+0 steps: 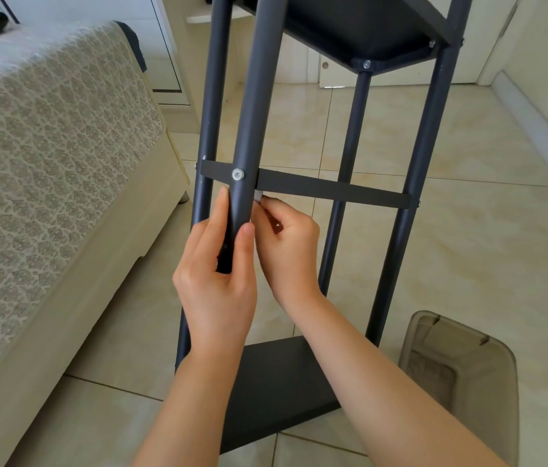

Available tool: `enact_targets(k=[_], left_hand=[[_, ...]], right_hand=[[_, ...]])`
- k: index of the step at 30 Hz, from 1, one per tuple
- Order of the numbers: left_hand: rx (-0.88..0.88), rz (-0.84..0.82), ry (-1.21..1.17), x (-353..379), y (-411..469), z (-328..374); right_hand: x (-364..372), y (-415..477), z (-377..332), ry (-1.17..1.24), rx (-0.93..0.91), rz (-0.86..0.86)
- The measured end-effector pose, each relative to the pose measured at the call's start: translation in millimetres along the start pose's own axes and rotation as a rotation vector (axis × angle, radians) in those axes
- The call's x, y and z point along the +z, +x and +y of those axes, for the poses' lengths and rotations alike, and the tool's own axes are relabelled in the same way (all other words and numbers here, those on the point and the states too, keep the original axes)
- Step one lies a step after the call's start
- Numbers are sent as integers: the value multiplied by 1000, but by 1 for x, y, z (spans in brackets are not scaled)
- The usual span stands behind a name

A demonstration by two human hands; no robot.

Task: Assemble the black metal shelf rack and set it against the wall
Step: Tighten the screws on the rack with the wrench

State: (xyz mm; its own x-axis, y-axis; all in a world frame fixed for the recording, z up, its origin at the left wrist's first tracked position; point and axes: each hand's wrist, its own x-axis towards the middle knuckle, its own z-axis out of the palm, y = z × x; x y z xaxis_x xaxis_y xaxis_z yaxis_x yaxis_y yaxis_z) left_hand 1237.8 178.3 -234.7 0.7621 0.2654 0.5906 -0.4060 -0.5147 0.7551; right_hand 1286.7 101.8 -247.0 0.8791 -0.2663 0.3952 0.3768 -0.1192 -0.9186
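Note:
The black metal shelf rack (430,136) stands upright on the tiled floor, its round posts joined by a flat crossbar (333,189) fixed with a silver screw (237,174). An upper shelf (360,32) shows at the top and a lower shelf (276,389) near the floor. My left hand (218,281) wraps around the nearest post (252,106) just under the crossbar. My right hand (287,244) sits right of that post, fingers pinched on a small grey piece (258,196) under the crossbar; what the piece is cannot be made out.
A bed or sofa with a patterned cover (47,156) lies close on the left. A translucent brown bin (461,375) stands at the lower right. White cabinet doors (299,69) and a wall with skirting (542,129) lie behind and to the right.

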Motion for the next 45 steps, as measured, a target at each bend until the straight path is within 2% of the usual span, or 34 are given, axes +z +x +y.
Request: enact_targets(k=[7, 12, 23, 28, 31, 35, 41, 45], left_hand=[[14, 1, -10, -1, -2, -1], [19, -5, -8, -1, -5, 2], [98, 12, -4, -8, -10, 2], [103, 4, 14, -13, -13, -1], [60, -3, -8, -14, -14, -3], [15, 1, -27, -17, -13, -5], [-63, -31, -14, -23, -9, -9], [-135, -26, 76, -26, 0, -18]], right_hand=[[-28, -18, -5, -136, 5, -58], [-44, -24, -9, -184, 74, -100], [-133, 5, -7, -203, 208, 279], [-157, 43, -4, -347, 382, 322], [-170, 62, -8, -352, 461, 292], [-174, 80, -21, -316, 510, 139], [-178, 94, -34, -101, 645, 56], [-180, 85, -37, 18, 622, 51]])
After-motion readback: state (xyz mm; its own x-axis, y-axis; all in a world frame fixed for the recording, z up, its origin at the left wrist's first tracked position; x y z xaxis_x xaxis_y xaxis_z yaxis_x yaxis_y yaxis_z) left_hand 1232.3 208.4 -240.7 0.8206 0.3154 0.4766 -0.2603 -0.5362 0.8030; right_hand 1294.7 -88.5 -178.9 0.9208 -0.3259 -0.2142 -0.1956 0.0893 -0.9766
